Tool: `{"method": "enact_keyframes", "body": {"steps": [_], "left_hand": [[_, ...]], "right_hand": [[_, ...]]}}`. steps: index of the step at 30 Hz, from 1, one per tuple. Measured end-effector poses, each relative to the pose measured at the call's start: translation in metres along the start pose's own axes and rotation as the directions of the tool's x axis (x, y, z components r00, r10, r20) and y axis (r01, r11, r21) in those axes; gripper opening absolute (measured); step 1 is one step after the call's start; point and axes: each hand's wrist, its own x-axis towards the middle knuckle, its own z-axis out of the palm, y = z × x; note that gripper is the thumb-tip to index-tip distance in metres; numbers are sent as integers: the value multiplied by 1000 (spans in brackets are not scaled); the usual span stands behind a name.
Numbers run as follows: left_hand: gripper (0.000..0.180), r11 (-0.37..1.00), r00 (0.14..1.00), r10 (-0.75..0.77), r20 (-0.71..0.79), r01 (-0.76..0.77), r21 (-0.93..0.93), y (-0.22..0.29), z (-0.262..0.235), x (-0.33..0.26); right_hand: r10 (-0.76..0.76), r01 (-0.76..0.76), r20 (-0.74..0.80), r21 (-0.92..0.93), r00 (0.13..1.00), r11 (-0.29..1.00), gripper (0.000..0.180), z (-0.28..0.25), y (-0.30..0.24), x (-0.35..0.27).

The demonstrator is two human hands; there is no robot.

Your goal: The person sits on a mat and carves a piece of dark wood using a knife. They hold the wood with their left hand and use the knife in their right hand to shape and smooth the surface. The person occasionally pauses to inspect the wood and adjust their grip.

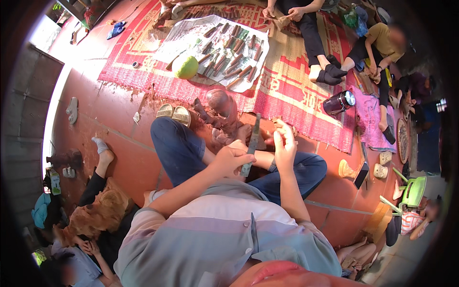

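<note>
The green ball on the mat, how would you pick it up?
The green fruit is round and smooth with no handle, so cup it around its widest part with both palms. Probably come from above or from its left: chisels lie close on its right, on the same white sheet.

Your blue jeans [179, 148] rest on a terracotta-red tiled floor [119, 119] beside a red-and-tan patterned mat [296, 91], a white sheet [186, 36] with brown-handled tools [229, 62], and a green fruit [185, 66].
</note>
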Motion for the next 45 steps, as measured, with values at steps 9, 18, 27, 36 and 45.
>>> {"method": "enact_keyframes", "body": {"steps": [9,18,27,36,45], "left_hand": [[31,943,976,-32,214,101,-319,36,16,-12],[38,984,972,48,232,-7,-177,46,3,-21],[26,461,591,763,-263,-782,-419,82,-101,-44],[60,782,783,612,111,-580,-228,48,-136,53],[51,741,731,671,126,-668,-69,61,-115,57]], "right_hand": [[-488,605,359,-427,796,672,42,25,-31,6],[-551,653,350,-424,757,628,44,30,-39,13],[-106,81,366,85,924,993,22,44,-79,56],[-20,-78,430,208,902,975,12,91,-89,64],[53,-132,388,180,920,975,14,90,-92,72]]}}
